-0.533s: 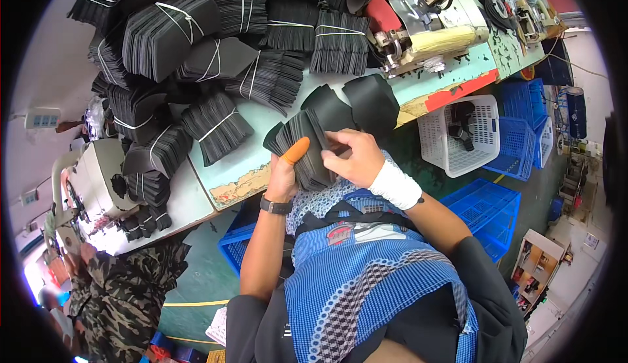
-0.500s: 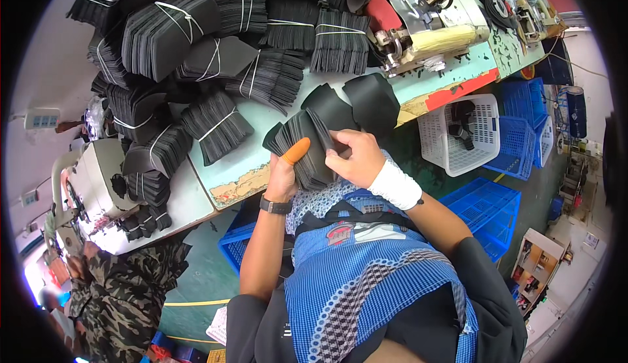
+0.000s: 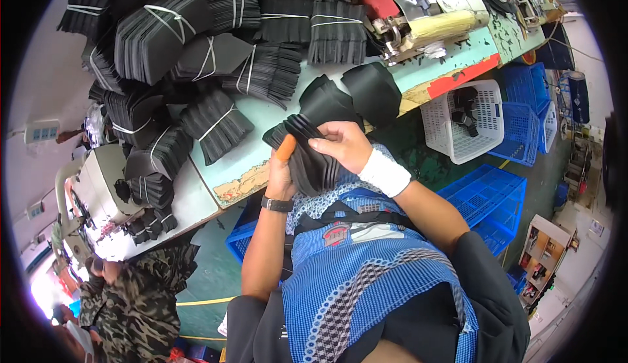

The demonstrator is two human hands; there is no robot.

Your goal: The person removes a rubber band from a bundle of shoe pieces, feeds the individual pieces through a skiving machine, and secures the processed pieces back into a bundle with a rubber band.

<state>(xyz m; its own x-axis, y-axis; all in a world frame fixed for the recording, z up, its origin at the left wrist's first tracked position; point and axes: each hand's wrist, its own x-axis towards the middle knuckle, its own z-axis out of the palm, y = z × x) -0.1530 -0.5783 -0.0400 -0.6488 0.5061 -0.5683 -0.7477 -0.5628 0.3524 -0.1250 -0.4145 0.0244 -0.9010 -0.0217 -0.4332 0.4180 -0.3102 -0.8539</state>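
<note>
As the head view shows it, the stack of black pieces (image 3: 311,170) is gripped near the worktable (image 3: 226,170) by the left hand (image 3: 281,174); its upper leaves are pinched by the right hand (image 3: 348,147), apparently being separated. Next, even finger pressure seems called for.

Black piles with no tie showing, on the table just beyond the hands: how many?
2: a left pile just beyond the right hand, and a right pile beside it. Others may be hidden. The held stack isn't counted.
</note>
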